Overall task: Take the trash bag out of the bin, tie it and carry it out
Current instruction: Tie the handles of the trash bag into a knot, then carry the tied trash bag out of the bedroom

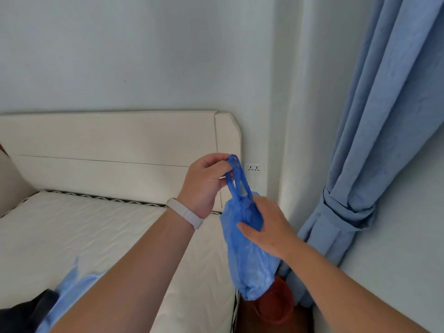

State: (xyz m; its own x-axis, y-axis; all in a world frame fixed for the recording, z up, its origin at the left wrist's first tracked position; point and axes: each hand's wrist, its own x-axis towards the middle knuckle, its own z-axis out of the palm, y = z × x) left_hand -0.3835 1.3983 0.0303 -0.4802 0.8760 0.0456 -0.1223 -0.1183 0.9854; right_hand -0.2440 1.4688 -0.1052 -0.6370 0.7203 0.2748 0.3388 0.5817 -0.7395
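A blue plastic trash bag point(247, 263) hangs in the air in front of me, above a small red bin point(276, 306) on the floor beside the bed. My left hand point(204, 183) pinches the bag's two handle loops at the top and holds them up. My right hand point(266, 227) grips the bag's neck just below the handles, thumb across the front. The bag's lower part hangs free and covers part of the bin's rim.
A bare white mattress point(72, 236) and cream headboard point(108, 150) fill the left. A wall socket point(254, 168) sits behind the bag. A tied-back blue curtain point(355, 188) hangs at the right, close to the bin. Blue cloth point(69, 287) lies on the mattress.
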